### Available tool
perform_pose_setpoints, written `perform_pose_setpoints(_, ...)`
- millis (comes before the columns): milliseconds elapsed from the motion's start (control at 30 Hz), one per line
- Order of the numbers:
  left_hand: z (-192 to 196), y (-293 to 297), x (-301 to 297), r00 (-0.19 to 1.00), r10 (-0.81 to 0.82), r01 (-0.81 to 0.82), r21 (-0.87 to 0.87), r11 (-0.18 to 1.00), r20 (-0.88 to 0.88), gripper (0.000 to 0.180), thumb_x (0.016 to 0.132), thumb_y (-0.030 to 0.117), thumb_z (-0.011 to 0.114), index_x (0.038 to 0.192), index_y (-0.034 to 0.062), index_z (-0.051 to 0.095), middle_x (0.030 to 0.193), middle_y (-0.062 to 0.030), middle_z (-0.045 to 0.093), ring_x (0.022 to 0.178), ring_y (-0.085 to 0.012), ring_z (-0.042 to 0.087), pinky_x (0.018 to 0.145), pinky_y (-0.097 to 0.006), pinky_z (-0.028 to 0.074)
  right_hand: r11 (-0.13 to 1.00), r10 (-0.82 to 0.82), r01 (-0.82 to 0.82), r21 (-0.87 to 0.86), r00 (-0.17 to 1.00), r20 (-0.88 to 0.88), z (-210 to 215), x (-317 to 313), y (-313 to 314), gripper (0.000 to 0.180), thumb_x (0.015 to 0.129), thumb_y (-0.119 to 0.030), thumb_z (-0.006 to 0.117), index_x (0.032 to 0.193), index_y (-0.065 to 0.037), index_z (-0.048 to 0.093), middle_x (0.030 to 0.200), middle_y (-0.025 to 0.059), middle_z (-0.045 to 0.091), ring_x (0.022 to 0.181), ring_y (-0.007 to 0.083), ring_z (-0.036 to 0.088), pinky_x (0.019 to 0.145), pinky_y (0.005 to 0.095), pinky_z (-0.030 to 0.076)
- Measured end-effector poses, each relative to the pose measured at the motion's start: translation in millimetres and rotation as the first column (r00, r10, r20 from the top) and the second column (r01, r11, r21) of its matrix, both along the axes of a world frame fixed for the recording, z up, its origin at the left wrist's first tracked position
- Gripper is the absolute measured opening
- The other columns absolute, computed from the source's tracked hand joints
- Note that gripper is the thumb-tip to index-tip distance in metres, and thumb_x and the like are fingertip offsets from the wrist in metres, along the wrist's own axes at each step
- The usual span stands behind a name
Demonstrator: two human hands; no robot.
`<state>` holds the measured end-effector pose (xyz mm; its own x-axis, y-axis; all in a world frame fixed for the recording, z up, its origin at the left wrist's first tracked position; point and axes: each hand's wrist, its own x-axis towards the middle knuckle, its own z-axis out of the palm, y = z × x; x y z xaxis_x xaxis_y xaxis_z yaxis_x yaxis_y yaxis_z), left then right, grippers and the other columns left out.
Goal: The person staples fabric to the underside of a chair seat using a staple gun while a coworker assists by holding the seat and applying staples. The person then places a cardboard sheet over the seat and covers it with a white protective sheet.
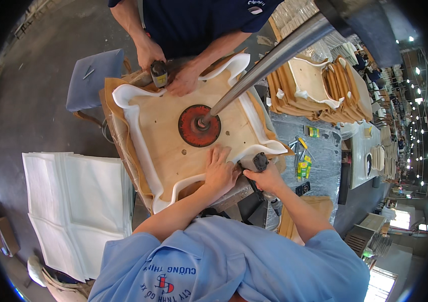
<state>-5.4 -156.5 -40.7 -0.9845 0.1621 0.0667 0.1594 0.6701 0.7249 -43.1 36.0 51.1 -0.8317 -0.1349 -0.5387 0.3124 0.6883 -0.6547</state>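
A wooden seat panel (166, 133) lies with its bare board up, edged by white padding (134, 128) and brown fabric (123, 113). My left hand (219, 171) rests on the near edge, fingers stretched out over the board. Whether its thumb presses the fabric is hard to make out. My right hand (267, 179) grips a staple gun (254, 162), its head at the near right edge beside my left fingers. A red disc (199, 126) on a metal rod (269, 58) bears on the middle of the board.
Across the panel, a co-worker's hand holds another staple gun (159, 74); their other hand (184, 80) touches the far edge. A blue padded stool (93, 80) and white sheets (75, 201) stand left. Right are stacked seat panels (307, 83) and a plastic-covered table (324, 161) with small boxes.
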Motion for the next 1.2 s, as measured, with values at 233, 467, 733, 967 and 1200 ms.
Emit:
perform_pose_setpoints(233,-2.9,-0.6,0.8,0.997,0.074,-0.074,0.019,0.997,0.007,0.025,0.093,0.028,0.078,0.092,0.0046,0.086,0.16,-0.0122,0.054,0.162,-0.0429,0.031,0.135,-0.06,0.017,0.972,-0.12,0.156,-0.175,0.973,0.198,8.3,5.6,8.9,0.028,0.096,-0.022,0.086,0.108,0.0,0.075,0.074,0.003,0.069,0.052,0.0115,0.061,0.048,0.0309,0.047)
perform_pose_setpoints(467,-4.5,3.0,1.0,0.996,0.087,-0.088,0.048,0.995,0.017,0.021,0.09,0.025,0.078,0.09,0.0056,0.086,0.156,-0.0115,0.056,0.16,-0.0419,0.033,0.134,-0.059,0.018,0.989,-0.078,0.102,-0.105,0.974,0.212,6.3,7.0,6.2,0.029,0.095,-0.024,0.087,0.106,0.0,0.075,0.074,0.0038,0.069,0.05,0.0121,0.06,0.048,0.0321,0.048)
perform_pose_setpoints(733,1.8,-7.4,8.6,0.998,0.026,-0.025,-0.019,0.999,0.051,0.022,0.092,0.029,0.08,0.091,0.0083,0.086,0.161,-0.0144,0.052,0.162,-0.045,0.03,0.135,-0.063,0.017,0.997,-0.033,0.035,-0.064,0.999,0.025,-5.4,5.9,-3.8,0.029,0.094,-0.025,0.087,0.103,-0.001,0.075,0.07,0.0039,0.069,0.05,0.0132,0.061,0.048,0.0324,0.049)
perform_pose_setpoints(967,-5.8,-7.5,16.0,0.995,0.102,-0.102,0.009,0.995,0.023,0.022,0.093,0.028,0.08,0.089,0.0072,0.084,0.16,-0.0123,0.052,0.164,-0.0442,0.027,0.134,-0.066,0.015,0.987,-0.077,0.1,-0.128,0.981,0.176,4.3,20.0,-0.3,0.029,0.095,-0.025,0.087,0.102,0.0,0.075,0.067,0.0036,0.068,0.05,0.0128,0.061,0.048,0.0315,0.049)
perform_pose_setpoints(1200,-6.8,-6.8,12.3,0.995,0.092,-0.093,0.028,0.995,0.023,0.02,0.09,0.027,0.081,0.087,0.0082,0.083,0.159,-0.0124,0.052,0.164,-0.0453,0.027,0.133,-0.068,0.015,0.998,-0.035,0.04,-0.042,0.993,0.116,6.6,13.2,-20.0,0.032,0.094,-0.026,0.087,0.108,0.0,0.076,0.072,0.0053,0.07,0.053,0.0121,0.063,0.05,0.0312,0.049)
